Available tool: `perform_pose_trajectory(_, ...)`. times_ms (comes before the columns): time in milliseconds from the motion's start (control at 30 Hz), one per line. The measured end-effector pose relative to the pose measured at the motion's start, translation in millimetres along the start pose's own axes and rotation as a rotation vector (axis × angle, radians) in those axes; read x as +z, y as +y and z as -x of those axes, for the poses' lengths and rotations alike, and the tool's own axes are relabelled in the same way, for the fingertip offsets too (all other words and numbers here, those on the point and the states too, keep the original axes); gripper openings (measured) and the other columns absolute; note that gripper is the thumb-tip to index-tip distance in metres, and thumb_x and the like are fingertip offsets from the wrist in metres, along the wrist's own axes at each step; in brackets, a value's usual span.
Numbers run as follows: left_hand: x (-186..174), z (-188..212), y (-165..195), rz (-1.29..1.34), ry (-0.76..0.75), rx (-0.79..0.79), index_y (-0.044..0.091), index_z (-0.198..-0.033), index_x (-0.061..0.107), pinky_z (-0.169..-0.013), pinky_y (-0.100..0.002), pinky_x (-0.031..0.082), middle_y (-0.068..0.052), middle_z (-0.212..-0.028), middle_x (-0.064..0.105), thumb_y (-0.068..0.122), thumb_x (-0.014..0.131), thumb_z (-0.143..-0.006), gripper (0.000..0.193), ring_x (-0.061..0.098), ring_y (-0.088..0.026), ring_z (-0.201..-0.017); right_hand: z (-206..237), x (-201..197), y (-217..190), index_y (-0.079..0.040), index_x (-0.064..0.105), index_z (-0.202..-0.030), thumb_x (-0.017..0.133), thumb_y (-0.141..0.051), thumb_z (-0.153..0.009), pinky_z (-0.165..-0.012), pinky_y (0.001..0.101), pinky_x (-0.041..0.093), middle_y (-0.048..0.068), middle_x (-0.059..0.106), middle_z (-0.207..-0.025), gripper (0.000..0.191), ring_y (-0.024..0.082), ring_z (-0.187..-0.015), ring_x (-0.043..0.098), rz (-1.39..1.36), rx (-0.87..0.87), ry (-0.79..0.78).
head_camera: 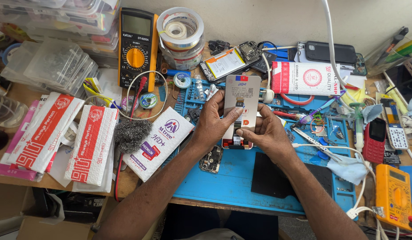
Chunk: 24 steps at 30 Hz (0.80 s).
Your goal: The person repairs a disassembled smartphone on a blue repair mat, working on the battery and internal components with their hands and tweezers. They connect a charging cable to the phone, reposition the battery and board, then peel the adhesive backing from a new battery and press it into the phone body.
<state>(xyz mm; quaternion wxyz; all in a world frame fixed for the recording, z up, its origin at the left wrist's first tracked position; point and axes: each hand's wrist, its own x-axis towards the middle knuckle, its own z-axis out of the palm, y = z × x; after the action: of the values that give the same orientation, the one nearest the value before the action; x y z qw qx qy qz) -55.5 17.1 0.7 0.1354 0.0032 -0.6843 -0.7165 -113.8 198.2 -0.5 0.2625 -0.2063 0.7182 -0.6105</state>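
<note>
Holding a replacement phone display panel (242,95) upright above a blue silicone repair mat (235,178), a person works at a crowded bench, seen from the head camera. The left hand (213,123) grips the panel's left edge, fingers curled partly closed with the thumb laid across its pale back; the right hand (264,131) is closed in a pinch at the panel's lower end, forefinger and thumb on what appears to be its flex cable, just above a phone body (235,141) lying on the mat. Doing this well looks to call for a light grip on the panel's edges and no sharp bend in the cable. A bare circuit board (211,159) lies just beside the left wrist, and a dark square pad (270,178) sits under the right forearm. To the left lie white and red padded parts packets (91,144), a ball of steel wool (132,133) and a white screen box (159,142). Behind stand a black and orange multimeter (137,46) and rolls of tape (181,32); a red keypad phone (374,140) and a second, yellow multimeter (393,195) rest at right.
</note>
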Motion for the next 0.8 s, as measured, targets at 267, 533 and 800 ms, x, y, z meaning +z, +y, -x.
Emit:
perform_pose_trajectory(267,-1.6,1.4,0.7,0.004,-0.005,-0.006,0.0,-0.126,0.056,-0.098,-0.04,0.062,-0.02,-0.114,0.074,0.016,0.07,-0.094,0.039,0.074,-0.022,-0.11,-0.3,1.2,1.7,-0.002,0.044,-0.138,0.078,-0.008,-0.081,-0.066,0.0317,0.066,0.015,0.078,-0.091,0.066,0.016,-0.085,0.077,0.009,0.018,0.005)
perform_pose_trajectory(533,-1.9,0.6,-2.9,0.027,-0.009,0.027,0.0,-0.127,0.055,-0.1,-0.04,0.061,-0.02,-0.116,0.073,0.017,0.07,-0.095,0.039,0.073,-0.022,-0.113,-1.5,-0.7,2.7,-0.002,0.044,-0.139,0.078,-0.009,-0.081,-0.067,0.0307,0.065,0.015,0.078,-0.092,0.068,0.016,-0.088,0.078,-0.028,0.003,-0.012)
perform_pose_trajectory(800,-3.1,-1.3,-6.5,-0.01,-0.013,0.019,0.001,-0.126,0.055,-0.099,-0.04,0.061,-0.02,-0.115,0.074,0.018,0.073,-0.094,0.04,0.073,-0.023,-0.113,-1.4,-1.1,2.7,-0.002,0.043,-0.142,0.08,-0.01,-0.079,-0.064,0.0312,0.065,0.015,0.078,-0.092,0.073,0.016,-0.086,0.078,-0.014,0.005,0.001)
